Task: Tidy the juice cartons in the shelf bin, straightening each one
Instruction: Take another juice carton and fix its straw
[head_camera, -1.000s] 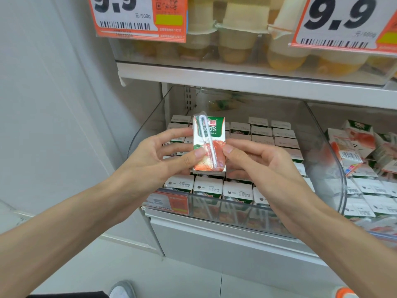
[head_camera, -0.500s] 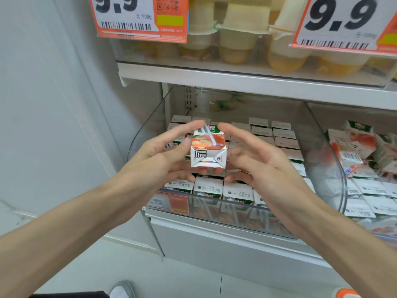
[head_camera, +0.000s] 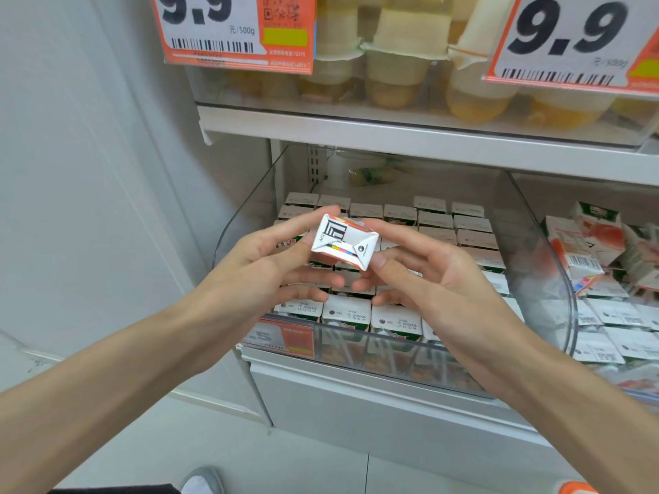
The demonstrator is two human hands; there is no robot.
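A small juice carton point(head_camera: 344, 241) is held in the air just above the front rows of the clear shelf bin point(head_camera: 556, 265), its folded white bottom turned toward the camera and tilted. The left hand point(head_camera: 264, 269) pinches its left edge between thumb and forefinger, the other fingers loosely curled; the right hand point(head_camera: 431, 279) grips its right side with thumb below and forefinger above, the remaining fingers spread underneath. The bottom flap bears "A62", a black block mark and a strip of colour squares. Inside the bin, beneath and behind the carton, packed cartons point(head_camera: 437, 226) stand in rows with white tops upward — both hands cover several middle rows. Printed date codes show on the front tops, too small to read with certainty. A red tag point(head_camera: 281, 338) on the bin's front lip is blurred; only ".5" is legible. To the right of the bin a neighbouring bin holds loose cartons point(head_camera: 585, 244) lying at odd angles, partly cut off by the frame edge. Above the bin, a white shelf point(head_camera: 392, 133) carries pale cups of fruit point(head_camera: 396, 69) behind two orange price signs point(head_camera: 235, 30) — each reads "9.9", the left also "元/500g" with a barcode. Below the bin, at the bottom edge, a grey shoe point(head_camera: 201, 481) is partly visible.
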